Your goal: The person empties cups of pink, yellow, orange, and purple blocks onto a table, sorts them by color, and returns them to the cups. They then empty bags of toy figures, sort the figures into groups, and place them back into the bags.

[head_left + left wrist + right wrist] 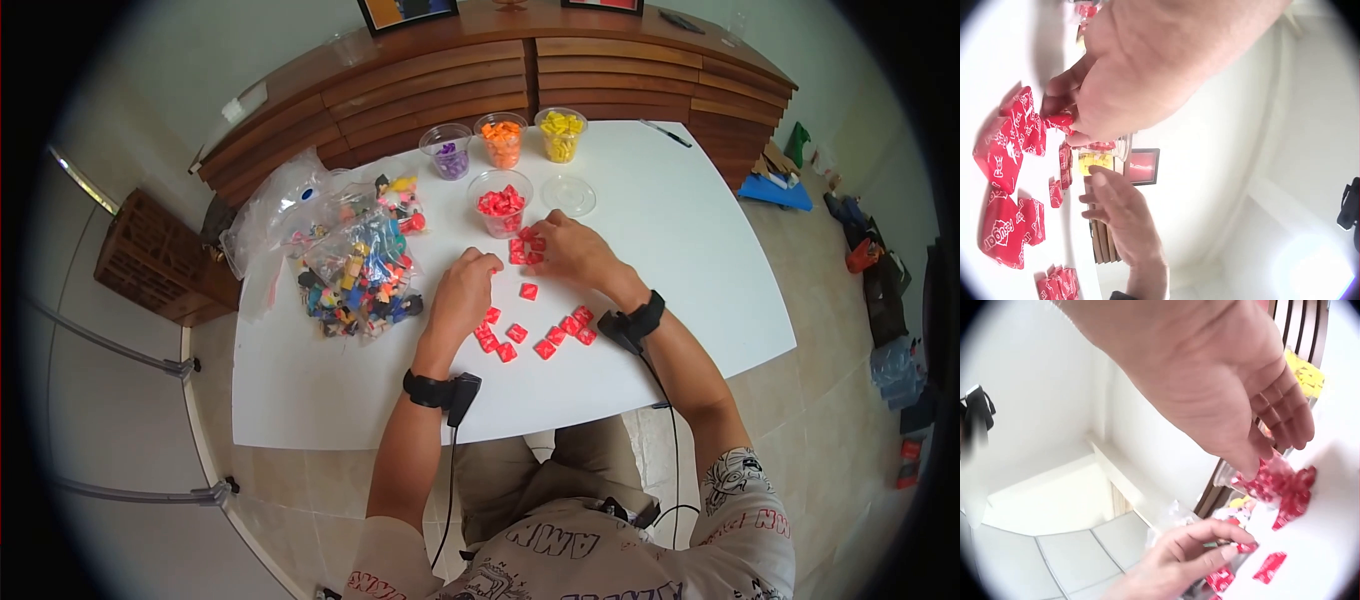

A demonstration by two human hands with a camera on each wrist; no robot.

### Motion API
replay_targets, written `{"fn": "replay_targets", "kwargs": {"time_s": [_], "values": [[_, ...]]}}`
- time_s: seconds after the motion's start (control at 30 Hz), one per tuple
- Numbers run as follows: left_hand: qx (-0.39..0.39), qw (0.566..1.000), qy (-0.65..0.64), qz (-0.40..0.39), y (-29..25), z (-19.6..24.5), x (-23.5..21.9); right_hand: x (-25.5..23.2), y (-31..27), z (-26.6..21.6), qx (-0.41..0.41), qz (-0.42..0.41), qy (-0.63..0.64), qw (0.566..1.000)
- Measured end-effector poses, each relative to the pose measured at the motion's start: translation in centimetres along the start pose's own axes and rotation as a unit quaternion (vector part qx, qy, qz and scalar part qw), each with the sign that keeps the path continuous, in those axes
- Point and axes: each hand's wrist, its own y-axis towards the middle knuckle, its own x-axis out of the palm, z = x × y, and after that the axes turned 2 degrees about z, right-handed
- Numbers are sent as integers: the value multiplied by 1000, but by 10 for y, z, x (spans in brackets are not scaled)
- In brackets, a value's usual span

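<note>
My left hand [463, 295] pinches a small red-wrapped candy [1247, 547] between thumb and fingertips, low over the white table. Across from it, my right hand [570, 252] has its fingers loosely extended beside a close group of red candies [518, 252]; in the right wrist view its thumb overlaps the red candies behind it. Just beyond stands a transparent tub [482, 183] holding more red candies. One single candy [528, 291] lies between the wrists, and nearer the body are two loose clusters, a left one [487, 340] and a right one [556, 336].
Behind the red tub stand tubs of purple [452, 160], orange [501, 145] and yellow pieces [561, 135]. A transparent lid [568, 196] lies flat to their front. Plastic bags of small toy figures [365, 265] cover the table's left side. A pen [665, 134] lies near the far right corner.
</note>
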Motion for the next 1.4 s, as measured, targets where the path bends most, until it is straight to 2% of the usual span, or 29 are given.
{"fn": "replay_targets", "kwargs": {"time_s": [0.07,0.13,0.17,0.23,0.33,0.47,0.53,0.57,0.63,0.77,0.87,0.97,1.0,1.07,1.13,1.17,1.23,1.33,1.37,1.4], "values": [[-7,1000,2,3,0,-1,0,5,-1,2,-25,11,-34,999],[-10,999,-31,2,0,-3,-2,0,3,3,-11,-44,-3,999],[-12,999,-31,3,0,-3,-3,-2,3,1,-11,-45,-3,999],[-56,996,-62,-32,-1,0,-5,-9,2,-2,27,-112,-18,993],[-21,999,-26,-38,-3,-5,-4,-11,-2,3,25,-103,52,993],[6,999,-29,-35,-2,-3,-5,-10,-4,4,6,-114,60,992],[-5,994,-107,2,4,6,-12,-8,-5,4,18,-105,43,993],[-1,995,-104,2,12,12,-18,-9,-3,5,17,-100,42,994],[32,991,-106,80,25,22,-26,-7,-5,7,5,-101,44,994],[76,987,-79,117,71,24,-31,-7,-6,5,9,-85,21,996],[68,984,-79,148,82,18,-30,-5,-4,9,-10,-47,23,999],[39,982,-82,164,64,14,-28,-7,-3,15,-19,-53,33,998],[38,983,-82,160,53,13,-27,-12,-3,17,-17,-56,72,996],[0,988,-37,152,38,8,-24,-37,0,5,-17,-57,106,993],[-11,989,-45,141,30,4,-22,-64,7,-26,31,48,207,977],[-22,990,-51,129,27,4,-23,-60,17,-30,29,45,208,977],[-20,990,-45,135,31,7,-22,-54,45,-30,-53,156,176,970],[6,988,-34,147,35,12,-23,-46,63,-23,-99,178,99,974],[26,987,-29,156,38,12,-25,-49,61,-24,-101,180,98,974],[27,986,-29,159,37,11,-28,-53,52,-23,-65,155,101,981]]}}
